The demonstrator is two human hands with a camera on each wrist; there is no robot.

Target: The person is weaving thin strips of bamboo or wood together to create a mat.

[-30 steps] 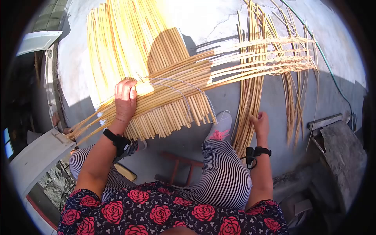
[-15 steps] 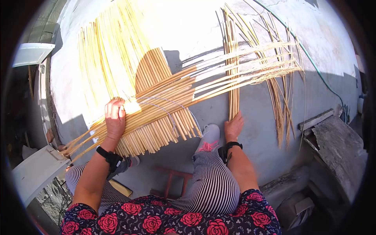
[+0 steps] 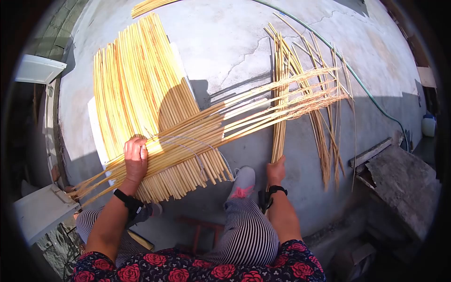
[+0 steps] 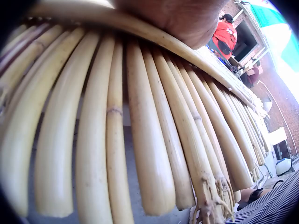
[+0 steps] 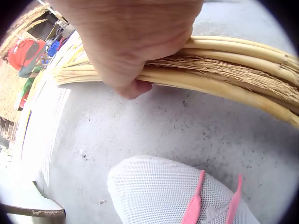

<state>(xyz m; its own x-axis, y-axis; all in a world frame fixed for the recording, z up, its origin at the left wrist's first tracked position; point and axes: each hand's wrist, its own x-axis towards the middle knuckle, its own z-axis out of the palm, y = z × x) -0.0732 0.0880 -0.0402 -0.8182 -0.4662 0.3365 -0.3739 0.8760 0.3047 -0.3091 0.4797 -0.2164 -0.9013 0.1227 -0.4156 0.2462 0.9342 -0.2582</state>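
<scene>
Right hand [image 3: 276, 171] moved onto stalk bundle [image 3: 278, 139], wrapped round it, four o'clock; I see left hand [image 3: 136, 160] gripping crossed stalks [image 3: 211, 130], nine o'clock.

I have room over floor [image 3: 307, 176] right of right hand [image 3: 276, 170]; shoe [image 3: 243, 181] stands close on its left, crossing stalks [image 3: 202, 124] bar way ahead, slab [image 3: 404, 178] blocks farther right.

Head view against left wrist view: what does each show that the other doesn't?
Of the two, only the head view shows the rose-print top and the pink-laced shoe.

Only the left wrist view shows the background person in red with a dark cap, and a stalk end with root stubs.

Both show the left hand, the row of pale stalks below it and the striped trousers.
</scene>
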